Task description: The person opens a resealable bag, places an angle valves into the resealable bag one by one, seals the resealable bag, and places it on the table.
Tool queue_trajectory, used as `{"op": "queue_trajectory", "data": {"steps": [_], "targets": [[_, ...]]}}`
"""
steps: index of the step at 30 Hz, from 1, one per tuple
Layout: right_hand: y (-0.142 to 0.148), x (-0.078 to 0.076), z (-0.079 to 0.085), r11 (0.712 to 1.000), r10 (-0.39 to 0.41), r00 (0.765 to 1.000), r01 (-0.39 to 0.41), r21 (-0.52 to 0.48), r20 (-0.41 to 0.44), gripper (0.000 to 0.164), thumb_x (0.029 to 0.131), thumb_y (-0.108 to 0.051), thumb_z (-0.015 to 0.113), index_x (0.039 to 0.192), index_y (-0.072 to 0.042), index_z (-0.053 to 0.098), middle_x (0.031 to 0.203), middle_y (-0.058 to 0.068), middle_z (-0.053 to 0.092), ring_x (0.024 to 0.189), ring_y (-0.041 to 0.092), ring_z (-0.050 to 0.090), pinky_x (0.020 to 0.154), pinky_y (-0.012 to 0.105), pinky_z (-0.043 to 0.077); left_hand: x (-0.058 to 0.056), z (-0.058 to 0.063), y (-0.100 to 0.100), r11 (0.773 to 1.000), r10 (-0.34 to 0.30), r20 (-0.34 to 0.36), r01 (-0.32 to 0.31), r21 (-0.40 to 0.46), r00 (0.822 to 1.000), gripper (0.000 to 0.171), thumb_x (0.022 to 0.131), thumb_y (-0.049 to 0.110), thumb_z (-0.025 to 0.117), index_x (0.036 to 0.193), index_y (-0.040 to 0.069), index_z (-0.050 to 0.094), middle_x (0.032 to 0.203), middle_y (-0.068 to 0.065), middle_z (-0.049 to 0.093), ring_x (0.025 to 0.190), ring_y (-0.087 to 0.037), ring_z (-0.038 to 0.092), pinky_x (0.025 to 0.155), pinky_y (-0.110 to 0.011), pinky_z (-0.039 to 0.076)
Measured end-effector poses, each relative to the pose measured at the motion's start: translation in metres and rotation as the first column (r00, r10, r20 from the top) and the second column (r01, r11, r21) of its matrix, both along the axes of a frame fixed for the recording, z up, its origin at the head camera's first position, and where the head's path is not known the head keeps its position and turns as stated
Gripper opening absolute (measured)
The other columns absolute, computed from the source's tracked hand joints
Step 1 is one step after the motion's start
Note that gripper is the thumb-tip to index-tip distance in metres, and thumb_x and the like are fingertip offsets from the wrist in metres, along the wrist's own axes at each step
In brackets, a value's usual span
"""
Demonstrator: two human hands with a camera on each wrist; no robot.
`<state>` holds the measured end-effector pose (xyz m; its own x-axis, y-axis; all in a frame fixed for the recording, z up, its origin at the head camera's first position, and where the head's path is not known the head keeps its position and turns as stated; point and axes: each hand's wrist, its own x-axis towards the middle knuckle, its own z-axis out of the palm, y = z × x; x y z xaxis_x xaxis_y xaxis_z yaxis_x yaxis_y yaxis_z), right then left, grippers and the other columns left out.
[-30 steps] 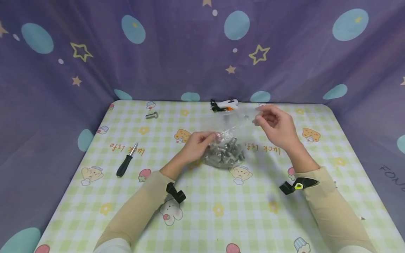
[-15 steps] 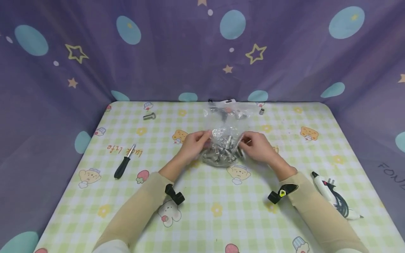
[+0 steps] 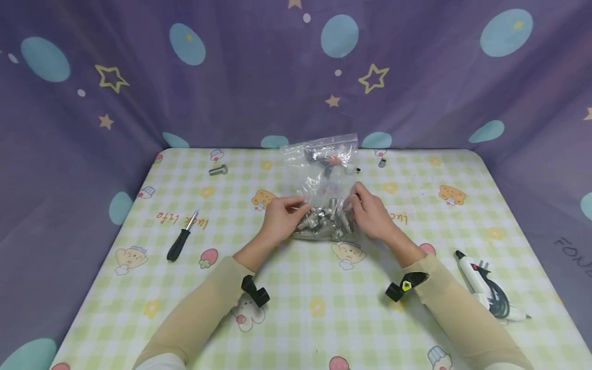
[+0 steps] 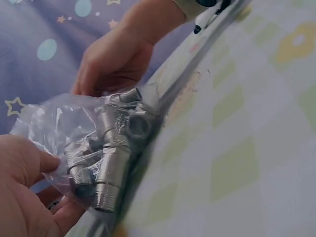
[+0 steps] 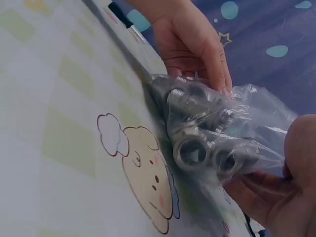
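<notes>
A clear plastic zip bag (image 3: 319, 177) stands on the table in the head view, its top upright. In its bottom lie several silvery threaded metal fittings (image 4: 111, 175). My left hand (image 3: 283, 220) pinches the bag's left side between thumb and fingers. At the opposite side my right hand (image 3: 371, 211) grips the bag's edge, as the right wrist view also shows, with the thumb above and the fingers (image 5: 254, 195) below. The fittings in the right wrist view show round hollow ends through the plastic.
A black-handled screwdriver (image 3: 182, 239) and a bolt (image 3: 218, 170) lie left. A small metal fitting (image 3: 382, 163) sits at the back. On the right lies a white electric tool (image 3: 478, 285) with a wound dark cord. Behind the bag, a dark and orange object (image 3: 334, 160) shows through.
My right hand has come down from the bag's upper right corner to its lower right side. The bag's top has risen and tilted left. My left hand has stayed at the bag's left side.
</notes>
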<state>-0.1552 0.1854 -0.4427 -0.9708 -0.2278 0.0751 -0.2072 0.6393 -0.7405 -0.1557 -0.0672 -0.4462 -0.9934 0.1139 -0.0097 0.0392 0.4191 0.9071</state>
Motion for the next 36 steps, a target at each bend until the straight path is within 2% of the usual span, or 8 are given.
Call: {"op": "queue_trajectory", "data": {"steps": [5,8,12,18,22,30,32,36], "targets": [[-0.001,0.005,-0.001,0.996,-0.056,0.996,0.051,0.068,0.075,0.021,0.113,-0.021,0.032,0.101,-0.010,0.045,0.080,0.010,0.057,0.071,0.027,0.058,0.064,0.034,0.046,0.004,0.003,-0.004,0.999,-0.025,0.094,0.021,0.040,0.995,0.036,0.098,0.015,0.076,0.132,0.004,0.074,0.122,-0.016,0.078,0.103,-0.028,0.077,0.081,-0.027,0.064],[-0.001,0.007,-0.001,0.995,-0.047,0.993,0.037,0.088,0.111,0.021,0.113,-0.020,0.031,0.102,-0.009,0.046,0.078,0.008,0.056,0.071,0.026,0.058,0.065,0.035,0.047,0.007,0.004,-0.006,0.998,-0.046,0.138,0.041,0.040,0.989,0.038,0.099,0.015,0.075,0.135,0.002,0.071,0.122,-0.018,0.077,0.103,-0.028,0.076,0.075,-0.023,0.063],[-0.001,0.009,0.000,0.995,-0.037,0.993,0.025,0.101,0.115,0.022,0.113,-0.020,0.031,0.103,-0.009,0.046,0.079,0.008,0.057,0.070,0.024,0.058,0.064,0.034,0.047,0.008,0.004,-0.008,0.999,-0.045,0.152,0.041,0.029,0.987,0.039,0.099,0.016,0.075,0.135,0.002,0.071,0.120,-0.017,0.077,0.100,-0.027,0.077,0.070,-0.021,0.060],[0.001,0.010,-0.001,0.990,-0.025,0.994,0.011,0.137,0.103,0.022,0.114,-0.019,0.035,0.100,-0.008,0.047,0.077,0.008,0.057,0.063,0.022,0.055,0.058,0.033,0.046,0.009,0.002,-0.009,0.999,-0.052,0.134,0.051,0.008,0.990,0.041,0.097,0.015,0.078,0.134,0.001,0.071,0.116,-0.017,0.078,0.096,-0.026,0.078,0.072,-0.024,0.064],[0.002,0.012,-0.003,0.983,-0.021,0.995,0.003,0.184,0.093,0.021,0.112,-0.018,0.040,0.097,-0.009,0.051,0.073,0.007,0.058,0.058,0.019,0.056,0.055,0.032,0.046,0.010,-0.001,-0.009,0.997,-0.074,0.085,0.076,-0.029,0.994,0.043,0.095,0.015,0.081,0.133,0.000,0.071,0.112,-0.018,0.079,0.092,-0.027,0.079,0.074,-0.027,0.066],[0.004,0.015,-0.002,0.979,-0.021,0.998,0.008,0.205,0.063,0.014,0.107,-0.020,0.053,0.098,-0.010,0.059,0.074,0.003,0.062,0.062,0.017,0.056,0.061,0.032,0.047,0.010,-0.006,-0.009,0.979,-0.108,-0.095,0.089,-0.185,0.990,0.045,0.093,0.020,0.084,0.131,-0.002,0.073,0.096,-0.014,0.081,0.076,-0.023,0.079,0.066,-0.028,0.065],[0.004,0.016,-0.002,0.981,-0.019,0.997,0.004,0.193,0.077,0.015,0.107,-0.022,0.055,0.100,-0.010,0.059,0.077,0.003,0.064,0.063,0.017,0.057,0.062,0.032,0.049,0.009,-0.006,-0.009,0.968,-0.106,-0.139,0.070,-0.239,0.985,0.049,0.091,0.024,0.086,0.130,-0.002,0.073,0.090,-0.012,0.081,0.072,-0.021,0.078,0.069,-0.033,0.066],[0.005,0.016,-0.002,0.983,-0.019,0.997,0.005,0.183,0.075,0.015,0.106,-0.023,0.058,0.106,-0.008,0.060,0.083,0.005,0.070,0.068,0.016,0.062,0.067,0.035,0.054,0.005,-0.006,-0.010,0.943,-0.089,-0.194,0.020,-0.332,0.977,0.065,0.088,0.032,0.088,0.139,-0.001,0.066,0.081,-0.006,0.080,0.066,-0.017,0.074,0.096,-0.046,0.063]]}}
